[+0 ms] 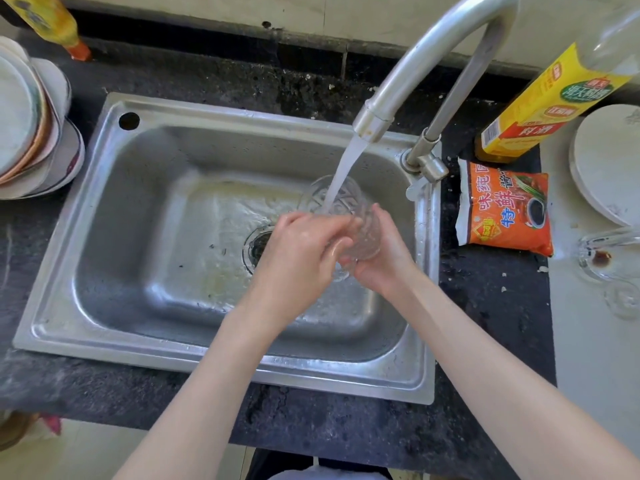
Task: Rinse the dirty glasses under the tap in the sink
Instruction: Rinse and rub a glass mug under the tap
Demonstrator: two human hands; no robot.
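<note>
— What is under the tap (429, 57)?

— A clear cut-pattern glass (341, 216), tilted with its mouth up toward the spout, held over the steel sink (114, 216) just right of the drain (258, 245). A stream of water (346, 168) falls straight into its open mouth and spreads across the basin floor.

— And the hands?

— Both meet at the glass. The left hand (301, 251) comes in from the lower left, fingers curled over the near side of the glass, thumb against its wall. The right hand (384, 258) cups it from the right and below, fingers wrapped round the base. Each grip is closed on the glass; both forearms are bare and reach in over the front rim.

— What lies around the sink?

— On the dark table, a stack of plates (31, 133) sits at the left, an orange sauce packet (505, 206) lies just right of the tap's base, and a yellow-labelled bottle (540, 109) leans beyond it. A white plate (609, 161) and more glassware (606, 258), one piece with a brown stain, rest on the pale surface at far right.
</note>
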